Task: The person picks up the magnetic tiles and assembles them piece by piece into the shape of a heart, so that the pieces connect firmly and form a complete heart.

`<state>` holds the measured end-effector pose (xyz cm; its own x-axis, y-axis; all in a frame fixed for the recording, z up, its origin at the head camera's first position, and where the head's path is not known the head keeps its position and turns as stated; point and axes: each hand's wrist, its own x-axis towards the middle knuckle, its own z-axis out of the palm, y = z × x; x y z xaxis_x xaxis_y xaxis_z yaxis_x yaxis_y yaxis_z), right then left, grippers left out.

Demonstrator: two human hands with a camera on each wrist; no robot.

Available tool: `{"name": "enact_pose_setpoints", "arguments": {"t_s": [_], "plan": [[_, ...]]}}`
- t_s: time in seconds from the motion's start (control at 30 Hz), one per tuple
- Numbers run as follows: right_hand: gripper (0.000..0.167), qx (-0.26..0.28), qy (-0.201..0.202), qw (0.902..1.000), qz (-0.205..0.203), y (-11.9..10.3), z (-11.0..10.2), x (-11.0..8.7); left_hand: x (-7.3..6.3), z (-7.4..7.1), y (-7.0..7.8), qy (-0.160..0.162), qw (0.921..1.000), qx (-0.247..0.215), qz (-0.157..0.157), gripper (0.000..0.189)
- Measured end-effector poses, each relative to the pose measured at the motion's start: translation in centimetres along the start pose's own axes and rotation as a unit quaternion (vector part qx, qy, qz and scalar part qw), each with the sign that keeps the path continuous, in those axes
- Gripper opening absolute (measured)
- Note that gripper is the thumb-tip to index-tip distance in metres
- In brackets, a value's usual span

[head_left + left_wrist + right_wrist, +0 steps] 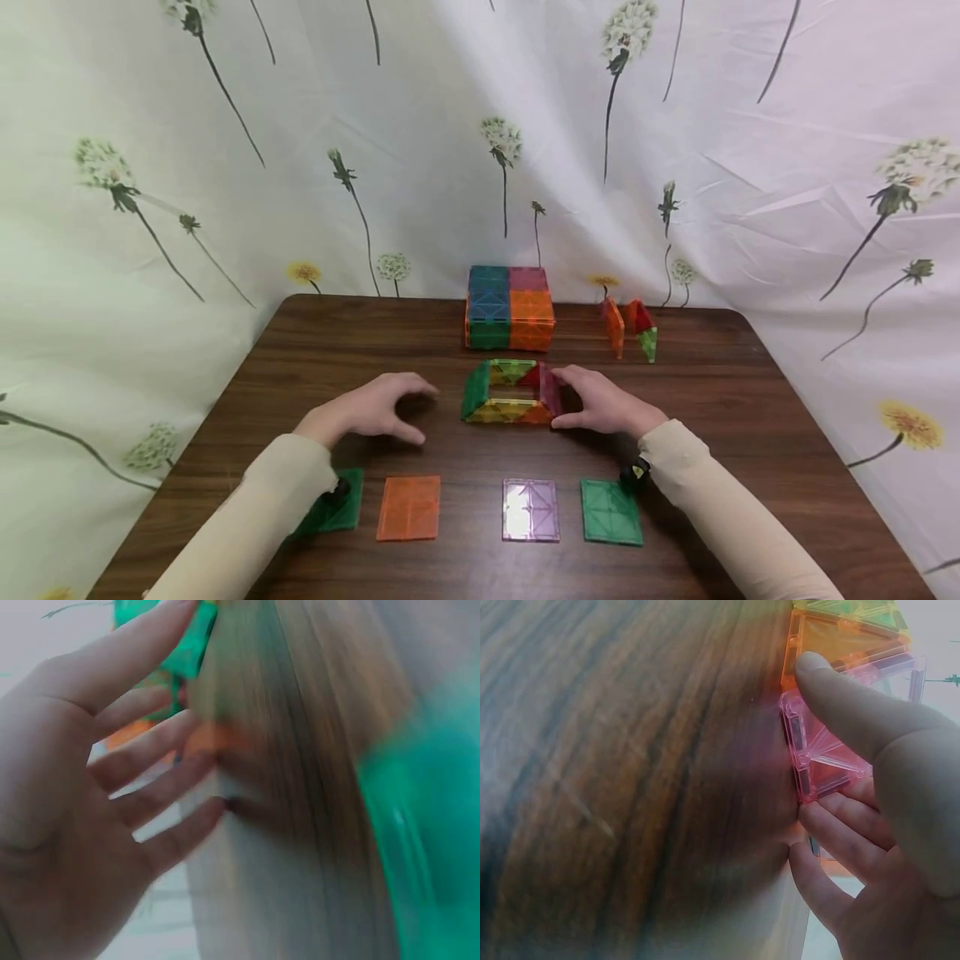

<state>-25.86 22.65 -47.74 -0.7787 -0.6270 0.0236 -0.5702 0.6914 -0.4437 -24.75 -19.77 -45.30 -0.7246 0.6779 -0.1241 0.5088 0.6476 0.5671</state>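
Note:
A low ring of translucent magnetic tiles (504,411) stands mid-table, with green, yellow, orange, red and pink sides. At its right end my right hand (603,404) grips the pink magnetic tile (821,746). The thumb lies at the near corner beside the orange tile (844,639), and the fingers reach behind the far side. My left hand (375,406) hovers left of the ring, apart from it, fingers spread and holding nothing. In the left wrist view a blurred green tile (439,847) fills the right side.
Behind the ring stands a box of blue, green, orange and purple tiles (490,304). Upright tiles (615,327) are at the back right. In front lie flat an orange tile (408,508), a purple tile (542,510) and green tiles (611,512). A flowered cloth (435,167) hangs behind the table.

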Motion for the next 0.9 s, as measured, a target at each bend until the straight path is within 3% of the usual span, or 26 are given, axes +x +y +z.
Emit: {"name": "enact_pose_setpoints", "arguments": {"t_s": [0.13,0.27,0.4,0.53,0.73,0.9], "plan": [[0.086,0.005,-0.002,1.0,0.006,0.1,0.0,0.1,-4.2,-0.4,-0.7,-0.018,0.9994,-0.007,-0.027,0.07],[0.086,0.011,-0.003,0.9999,0.013,0.2,0.1,0.2,-8.1,-0.2,-0.7,-0.057,0.9925,-0.034,-0.103,0.083],[0.086,0.013,0.001,0.9998,0.014,0.2,0.3,0.3,-10.6,0.4,-0.1,-0.078,0.9826,-0.019,-0.167,0.095],[0.086,0.017,-0.001,0.9996,0.02,0.2,0.3,0.1,-11.1,1.2,0.6,-0.071,0.9821,0.021,-0.173,0.09],[0.085,0.01,0.002,0.9998,0.014,0.1,0.3,0.0,-10.7,1.3,-0.6,-0.028,0.9939,0.038,-0.1,0.076],[0.084,0.007,0.009,0.9999,0.006,0.0,0.2,0.1,-9.8,0.7,-1.4,0.019,0.9969,0.029,-0.071,0.079]]}}
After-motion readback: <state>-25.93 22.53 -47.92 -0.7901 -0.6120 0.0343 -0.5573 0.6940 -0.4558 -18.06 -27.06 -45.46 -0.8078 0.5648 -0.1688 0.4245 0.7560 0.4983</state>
